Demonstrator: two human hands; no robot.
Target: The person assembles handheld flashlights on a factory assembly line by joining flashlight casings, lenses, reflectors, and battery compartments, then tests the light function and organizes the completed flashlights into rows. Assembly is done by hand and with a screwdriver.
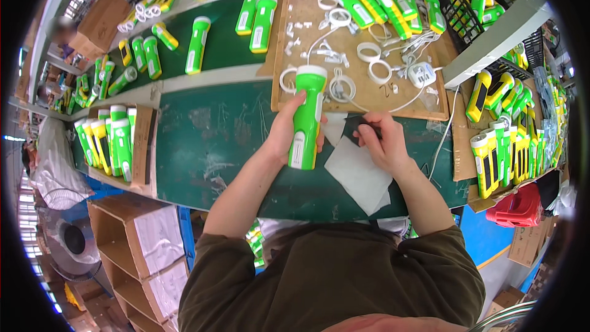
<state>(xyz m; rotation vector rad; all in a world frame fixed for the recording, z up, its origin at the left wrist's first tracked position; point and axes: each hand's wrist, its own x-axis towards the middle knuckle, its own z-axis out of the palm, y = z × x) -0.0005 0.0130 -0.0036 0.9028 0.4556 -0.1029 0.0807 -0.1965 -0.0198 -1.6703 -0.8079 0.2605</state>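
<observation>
Left hand (286, 132): fingers clamped round the green flashlight (305, 117), held upright over the table (209, 141)
Right hand (381, 141): fingers pinched together on a small dark piece (359, 124), above a white sheet (359, 175)
Handling: likely light, rigid, smooth plastic; grip mid-body

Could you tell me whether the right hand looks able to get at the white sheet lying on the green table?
Probably yes: the right hand, pinching a small dark piece, is right over the white sheet, with nothing between.
</observation>
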